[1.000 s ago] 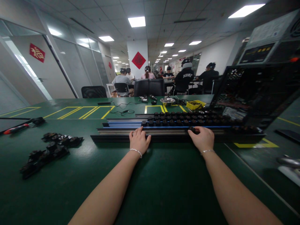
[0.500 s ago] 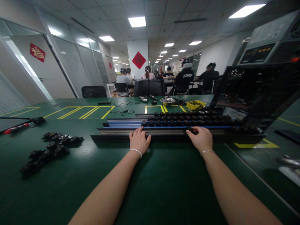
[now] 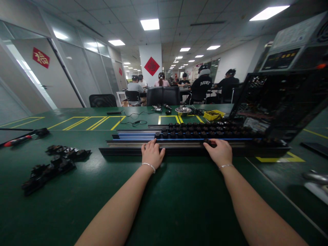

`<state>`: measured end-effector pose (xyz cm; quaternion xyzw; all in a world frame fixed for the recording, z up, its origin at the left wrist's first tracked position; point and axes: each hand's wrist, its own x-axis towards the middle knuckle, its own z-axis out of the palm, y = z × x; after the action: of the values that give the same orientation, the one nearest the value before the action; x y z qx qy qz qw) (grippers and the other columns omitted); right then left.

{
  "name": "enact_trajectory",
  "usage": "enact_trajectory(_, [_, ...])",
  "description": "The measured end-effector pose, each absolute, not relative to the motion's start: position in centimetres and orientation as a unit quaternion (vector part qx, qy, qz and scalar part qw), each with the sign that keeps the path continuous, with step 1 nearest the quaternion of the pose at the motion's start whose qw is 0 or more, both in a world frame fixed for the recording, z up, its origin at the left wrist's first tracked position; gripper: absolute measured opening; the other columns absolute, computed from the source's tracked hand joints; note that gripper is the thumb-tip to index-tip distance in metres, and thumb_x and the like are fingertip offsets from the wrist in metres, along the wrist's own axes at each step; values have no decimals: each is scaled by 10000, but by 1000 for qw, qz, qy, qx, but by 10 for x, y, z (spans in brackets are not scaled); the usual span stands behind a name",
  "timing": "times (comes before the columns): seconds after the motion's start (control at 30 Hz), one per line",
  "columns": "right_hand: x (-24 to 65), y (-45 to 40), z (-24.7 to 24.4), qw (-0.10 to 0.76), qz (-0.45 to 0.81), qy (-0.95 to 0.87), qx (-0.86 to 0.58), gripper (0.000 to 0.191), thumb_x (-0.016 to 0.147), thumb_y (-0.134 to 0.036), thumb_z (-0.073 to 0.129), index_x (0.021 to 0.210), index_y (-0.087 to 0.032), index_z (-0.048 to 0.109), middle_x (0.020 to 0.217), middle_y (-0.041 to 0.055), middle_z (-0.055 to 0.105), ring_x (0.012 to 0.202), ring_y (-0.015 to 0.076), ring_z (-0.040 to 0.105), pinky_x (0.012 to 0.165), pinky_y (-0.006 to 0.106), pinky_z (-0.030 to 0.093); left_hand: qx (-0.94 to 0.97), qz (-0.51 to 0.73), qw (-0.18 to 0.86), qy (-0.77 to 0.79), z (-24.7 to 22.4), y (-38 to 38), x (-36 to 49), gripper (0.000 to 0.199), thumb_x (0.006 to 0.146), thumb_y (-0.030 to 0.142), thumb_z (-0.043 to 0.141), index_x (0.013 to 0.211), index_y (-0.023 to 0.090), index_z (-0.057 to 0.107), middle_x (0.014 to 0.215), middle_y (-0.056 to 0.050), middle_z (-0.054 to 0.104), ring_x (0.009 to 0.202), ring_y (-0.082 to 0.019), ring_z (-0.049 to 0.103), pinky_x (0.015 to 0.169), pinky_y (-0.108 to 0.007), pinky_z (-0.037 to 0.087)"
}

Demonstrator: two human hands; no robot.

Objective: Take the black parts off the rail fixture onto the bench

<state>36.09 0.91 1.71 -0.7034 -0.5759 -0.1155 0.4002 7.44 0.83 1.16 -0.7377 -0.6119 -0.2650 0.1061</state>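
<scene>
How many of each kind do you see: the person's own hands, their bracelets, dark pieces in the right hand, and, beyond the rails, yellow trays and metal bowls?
Hands (left hand, right hand): 2
Bracelets: 2
Held dark piece: 1
Yellow tray: 1
Metal bowl: 1
Total: 7

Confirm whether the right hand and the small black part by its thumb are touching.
Touching. The head view shows the right hand with its thumb against the small black part, no gap between.
</scene>
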Motion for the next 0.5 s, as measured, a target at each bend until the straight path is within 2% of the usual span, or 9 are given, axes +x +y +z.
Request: enact_trajectory(0.5, [359,12,14,397,-139,-610,-672,305,719,-452,565,815,-177,655,822,78,666,867,252,556,800,398,414,-737,-266,119,-609,10,9,74,326,865,432,386,926,217,624,1319,-69,512,1214,-238,419,1024,-466,256])
